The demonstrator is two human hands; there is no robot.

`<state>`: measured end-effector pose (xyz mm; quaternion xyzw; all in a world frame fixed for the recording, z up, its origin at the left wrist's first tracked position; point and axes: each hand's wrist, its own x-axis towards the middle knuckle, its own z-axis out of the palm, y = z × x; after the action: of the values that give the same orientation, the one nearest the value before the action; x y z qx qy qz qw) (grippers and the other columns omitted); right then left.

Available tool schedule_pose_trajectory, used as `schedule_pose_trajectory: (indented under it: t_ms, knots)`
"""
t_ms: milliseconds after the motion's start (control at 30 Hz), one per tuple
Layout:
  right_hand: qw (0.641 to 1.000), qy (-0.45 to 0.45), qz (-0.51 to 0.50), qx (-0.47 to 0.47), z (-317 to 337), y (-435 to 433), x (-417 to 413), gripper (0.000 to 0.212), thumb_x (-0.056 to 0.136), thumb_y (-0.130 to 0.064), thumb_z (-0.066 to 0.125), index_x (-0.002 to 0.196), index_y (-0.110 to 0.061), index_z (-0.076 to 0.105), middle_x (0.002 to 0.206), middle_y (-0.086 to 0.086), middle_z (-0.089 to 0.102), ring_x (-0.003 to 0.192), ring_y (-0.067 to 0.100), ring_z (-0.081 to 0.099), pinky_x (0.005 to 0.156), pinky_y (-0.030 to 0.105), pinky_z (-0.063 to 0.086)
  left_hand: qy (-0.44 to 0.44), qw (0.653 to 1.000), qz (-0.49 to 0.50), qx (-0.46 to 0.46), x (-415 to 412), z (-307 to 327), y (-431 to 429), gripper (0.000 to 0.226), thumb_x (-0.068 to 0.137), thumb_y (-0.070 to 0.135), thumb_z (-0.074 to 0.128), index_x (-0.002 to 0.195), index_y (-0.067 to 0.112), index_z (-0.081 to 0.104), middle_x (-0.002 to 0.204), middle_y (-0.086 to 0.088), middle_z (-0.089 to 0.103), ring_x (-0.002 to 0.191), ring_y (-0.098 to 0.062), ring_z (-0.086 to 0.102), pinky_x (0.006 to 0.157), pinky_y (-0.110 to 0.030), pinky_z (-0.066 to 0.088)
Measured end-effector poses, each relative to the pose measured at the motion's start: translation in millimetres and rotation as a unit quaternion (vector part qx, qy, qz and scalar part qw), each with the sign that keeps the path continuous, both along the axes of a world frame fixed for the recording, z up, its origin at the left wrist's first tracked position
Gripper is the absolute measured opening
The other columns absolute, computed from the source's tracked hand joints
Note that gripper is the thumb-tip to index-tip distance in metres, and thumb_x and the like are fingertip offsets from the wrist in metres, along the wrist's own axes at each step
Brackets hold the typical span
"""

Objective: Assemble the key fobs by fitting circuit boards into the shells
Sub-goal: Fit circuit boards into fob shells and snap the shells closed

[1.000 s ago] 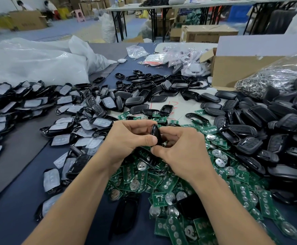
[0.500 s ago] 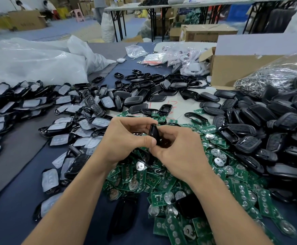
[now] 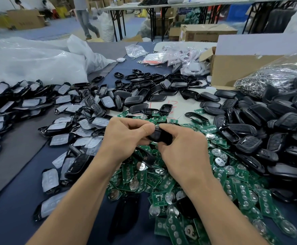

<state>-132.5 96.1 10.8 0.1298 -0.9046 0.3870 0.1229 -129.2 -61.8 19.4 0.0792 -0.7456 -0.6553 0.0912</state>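
Note:
A black key fob shell [image 3: 159,135] is held between both hands above a heap of green circuit boards [image 3: 183,188]. My left hand [image 3: 126,137] grips its left side with thumb on top and fingers curled under. My right hand [image 3: 181,147] pinches its right side between thumb and forefinger. Whether a board sits inside the shell is hidden by my fingers. Black shell halves [image 3: 267,135] are piled to the right, and more [image 3: 144,91] lie spread behind the boards.
Shells with grey button pads [image 3: 29,106] cover the left of the table. A white plastic bag [image 3: 31,59] lies at back left. A cardboard box [image 3: 237,68] and a bag of metal rings [image 3: 271,76] stand at back right. A person [image 3: 86,16] walks in the background.
The fob shell has turned from standing on edge to lying more flat between my hands. Both hands stay together over the boards. A person has walked into view behind.

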Motion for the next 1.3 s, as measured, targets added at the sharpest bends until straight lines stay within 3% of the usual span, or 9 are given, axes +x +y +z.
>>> schedule_pose_trajectory:
  t_ms: [200, 333, 433, 567, 800, 967, 1167, 1233, 1300]
  knots:
    - [0.986, -0.063, 0.035, -0.151, -4, 7, -9, 0.035, 0.075, -0.019, 0.081, 0.092, -0.049, 0.076, 0.082, -0.024, 0.075, 0.077, 0.002, 0.071, 0.075, 0.022, 0.058, 0.028, 0.999, 0.016, 0.011, -1, 0, 1, 0.013, 0.09, 0.004, 0.078, 0.087, 0.015, 0.084, 0.084, -0.01, 0.081, 0.08, -0.028, 0.079, 0.066, -0.027, 0.064]
    - [0.94, -0.139, 0.074, -0.304, -2, 13, -17, 0.028, 0.082, -0.016, 0.079, 0.091, -0.043, 0.081, 0.081, -0.006, 0.08, 0.073, 0.022, 0.075, 0.081, 0.048, 0.063, 0.051, 0.998, 0.004, 0.028, 1, 1, 0, 0.019, 0.091, 0.004, 0.076, 0.085, 0.02, 0.085, 0.087, -0.009, 0.081, 0.085, -0.027, 0.079, 0.069, -0.028, 0.064]
    - [0.923, -0.154, 0.06, -0.347, -4, 16, -19, 0.024, 0.083, -0.008, 0.081, 0.09, -0.031, 0.084, 0.082, 0.0, 0.08, 0.074, 0.027, 0.075, 0.082, 0.05, 0.063, 0.063, 0.998, -0.012, 0.012, 1, 0, 1, 0.017, 0.092, 0.007, 0.077, 0.09, 0.021, 0.085, 0.089, -0.006, 0.081, 0.086, -0.025, 0.079, 0.071, -0.027, 0.064]
    - [0.921, -0.15, 0.048, -0.356, -5, 16, -19, 0.025, 0.08, -0.003, 0.082, 0.088, -0.027, 0.084, 0.079, -0.002, 0.08, 0.068, 0.013, 0.074, 0.072, 0.032, 0.058, 0.067, 0.997, -0.028, -0.039, 1, -4, 4, 0.023, 0.089, 0.009, 0.081, 0.09, 0.031, 0.085, 0.084, -0.001, 0.081, 0.081, -0.02, 0.078, 0.076, -0.031, 0.065]
    - [0.955, -0.124, 0.072, -0.259, -1, 14, -16, 0.02, 0.083, -0.014, 0.08, 0.097, -0.028, 0.084, 0.082, -0.013, 0.079, 0.079, 0.008, 0.076, 0.078, 0.037, 0.063, 0.142, 0.986, -0.044, -0.071, 2, -5, 4, 0.038, 0.084, -0.004, 0.08, 0.091, 0.034, 0.084, 0.088, 0.007, 0.082, 0.086, -0.012, 0.079, 0.08, -0.02, 0.059]
    - [0.958, -0.099, 0.04, -0.265, 0, 12, -14, 0.023, 0.081, -0.013, 0.085, 0.094, -0.032, 0.084, 0.082, -0.018, 0.079, 0.079, 0.002, 0.076, 0.082, 0.037, 0.063, 0.168, 0.982, -0.044, -0.073, 1, -6, 7, 0.043, 0.083, -0.002, 0.079, 0.09, 0.04, 0.084, 0.089, 0.01, 0.081, 0.087, -0.01, 0.079, 0.08, -0.018, 0.059]
    - [0.984, -0.053, 0.041, -0.163, 1, 16, -16, 0.02, 0.082, -0.021, 0.082, 0.095, -0.037, 0.082, 0.085, -0.03, 0.075, 0.083, -0.009, 0.071, 0.077, 0.012, 0.056, 0.162, 0.981, -0.037, -0.098, 1, -11, 6, 0.042, 0.084, -0.001, 0.081, 0.096, 0.039, 0.083, 0.092, 0.011, 0.081, 0.091, -0.013, 0.079, 0.085, -0.025, 0.061]
    - [0.965, -0.084, 0.05, -0.244, 2, 15, -17, 0.023, 0.083, -0.013, 0.082, 0.089, -0.035, 0.083, 0.081, -0.019, 0.078, 0.078, -0.002, 0.074, 0.074, 0.018, 0.059, 0.16, 0.985, -0.021, -0.066, 0, -10, 8, 0.033, 0.083, 0.005, 0.083, 0.099, 0.034, 0.083, 0.093, 0.008, 0.082, 0.09, -0.014, 0.079, 0.082, -0.024, 0.06]
    - [0.914, -0.131, 0.065, -0.379, 2, 11, -14, 0.03, 0.084, -0.004, 0.081, 0.08, -0.034, 0.083, 0.077, -0.008, 0.079, 0.07, 0.003, 0.074, 0.067, 0.017, 0.056, 0.141, 0.99, -0.006, -0.025, 0, -6, 11, 0.023, 0.083, 0.02, 0.083, 0.103, 0.032, 0.083, 0.093, 0.005, 0.082, 0.09, -0.013, 0.078, 0.079, -0.022, 0.06]
